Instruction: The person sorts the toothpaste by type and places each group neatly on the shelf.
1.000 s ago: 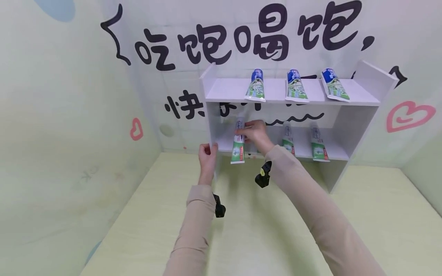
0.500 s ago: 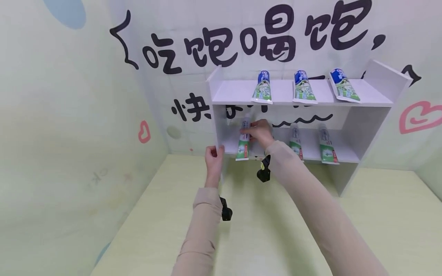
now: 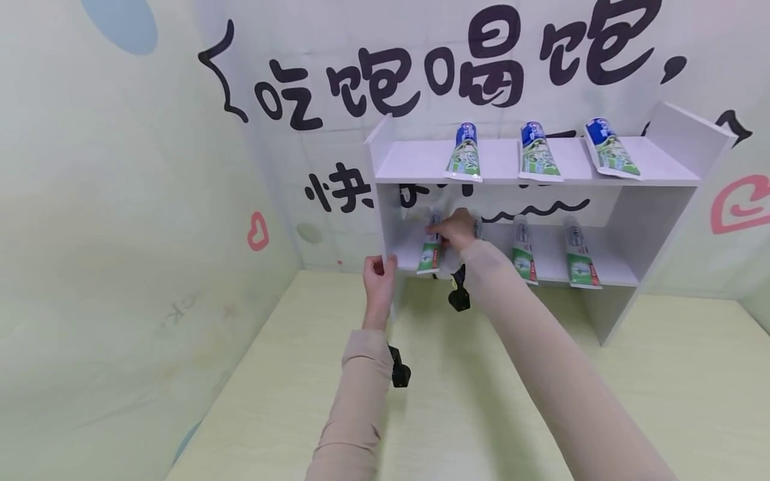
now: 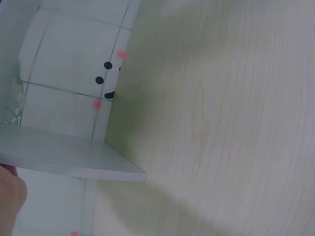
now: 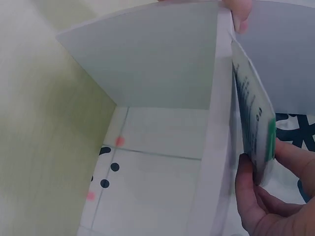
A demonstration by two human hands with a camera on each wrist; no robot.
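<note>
In the head view my right hand [image 3: 457, 228] pinches a green-and-white toothpaste tube [image 3: 429, 258] at the left end of the lower shelf. The right wrist view has the thumb and fingers on either side of the toothpaste tube [image 5: 256, 110], its flat end over the shelf board's front edge. My left hand [image 3: 379, 287] holds the front edge of the left side panel [image 4: 69, 152] of a white shelf unit [image 3: 415, 160]. Another tube [image 3: 478, 228] is mostly hidden behind my right hand. Two more green-and-white tubes, a middle one [image 3: 523, 250] and a right one [image 3: 580, 257], lie farther right.
On the top shelf lie three blue-and-green toothpaste tubes: left [image 3: 464, 153], middle [image 3: 538, 152] and right [image 3: 610, 150]. The unit stands on a pale wood-grain table [image 3: 481, 401] against a wall [image 3: 337, 100] with black lettering.
My right hand has moved the toothpaste tube back and down onto the lower shelf. My left hand keeps its place on the side panel. The head view has shifted slightly.
</note>
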